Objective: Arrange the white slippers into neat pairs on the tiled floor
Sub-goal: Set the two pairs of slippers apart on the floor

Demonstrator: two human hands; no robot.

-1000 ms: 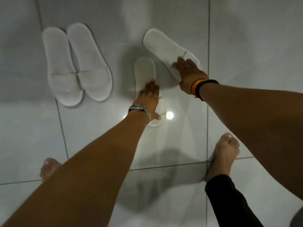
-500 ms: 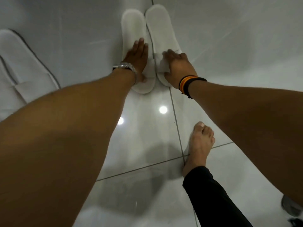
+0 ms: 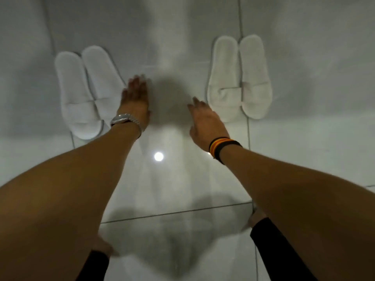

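Observation:
Two pairs of white slippers lie on the glossy tiled floor (image 3: 172, 47). The left pair (image 3: 81, 94) sits side by side at the left, toes toward me. The right pair (image 3: 239, 78) lies side by side at the upper right. My left hand (image 3: 136, 100), with a silver watch on its wrist, hovers flat with fingers spread just right of the left pair and partly covers that pair's right slipper. My right hand (image 3: 205, 118), with black and orange bands on the wrist, hangs with fingers apart just left of the right pair. Neither hand holds anything.
My bare feet in black trouser legs show at the bottom left (image 3: 101, 248) and bottom right (image 3: 257, 218). A bright lamp reflection (image 3: 158, 156) shines on the tile between my arms. Dark grout lines cross the floor.
Both hands have let go of the right pair, which now lies side by side, and have drawn back to the middle. The view has swung so both pairs show.

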